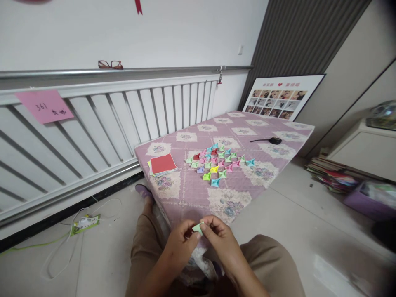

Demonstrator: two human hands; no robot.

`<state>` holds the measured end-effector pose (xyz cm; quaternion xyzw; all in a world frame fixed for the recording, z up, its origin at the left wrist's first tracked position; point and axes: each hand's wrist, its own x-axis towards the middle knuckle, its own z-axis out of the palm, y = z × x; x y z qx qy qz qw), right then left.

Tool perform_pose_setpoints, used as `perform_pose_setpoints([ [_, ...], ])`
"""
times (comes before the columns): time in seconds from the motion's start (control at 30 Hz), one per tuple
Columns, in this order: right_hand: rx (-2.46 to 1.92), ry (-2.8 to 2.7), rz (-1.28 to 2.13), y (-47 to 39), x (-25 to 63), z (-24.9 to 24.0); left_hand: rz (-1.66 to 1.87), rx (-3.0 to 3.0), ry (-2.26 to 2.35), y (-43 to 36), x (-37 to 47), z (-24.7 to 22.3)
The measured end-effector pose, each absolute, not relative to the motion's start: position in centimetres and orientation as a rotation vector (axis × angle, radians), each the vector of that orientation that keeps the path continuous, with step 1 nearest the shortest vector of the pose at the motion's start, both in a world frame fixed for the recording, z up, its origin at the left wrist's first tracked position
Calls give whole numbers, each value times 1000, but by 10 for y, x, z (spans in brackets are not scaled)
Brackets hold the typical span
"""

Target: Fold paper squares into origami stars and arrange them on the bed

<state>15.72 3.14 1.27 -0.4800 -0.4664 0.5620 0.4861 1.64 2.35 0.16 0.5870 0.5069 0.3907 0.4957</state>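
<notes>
Between my two hands is a small piece of folded light green paper (197,228), held just past the near edge of the table. My left hand (182,238) pinches its left side, thumb along the lower edge. On the other side my right hand (219,234) grips it between thumb and fingers. Beyond them, several small folded paper pieces (214,169) in green, pink, blue, yellow and red stand grouped on the cloth. A stack of coloured paper sheets (163,164), red on top, lies to their left.
A purple floral tablecloth (192,194) covers the table. A black object with a thin handle (274,140) lies at its far right. On the left are a radiator (123,119) with a pink note (45,106) and a power strip (85,224) on the floor. Glasses (110,64) rest on the pipe.
</notes>
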Motion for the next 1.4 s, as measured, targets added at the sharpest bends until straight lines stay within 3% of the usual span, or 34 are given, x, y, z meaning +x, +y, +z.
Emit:
perform_pose_setpoints([
  [0.67,-1225,-1102,1352,30,157,3,823,1692,1402,19,18,5],
  [1.4,-1254,-1193,1456,37,161,-21,729,1403,1305,26,15,-16],
])
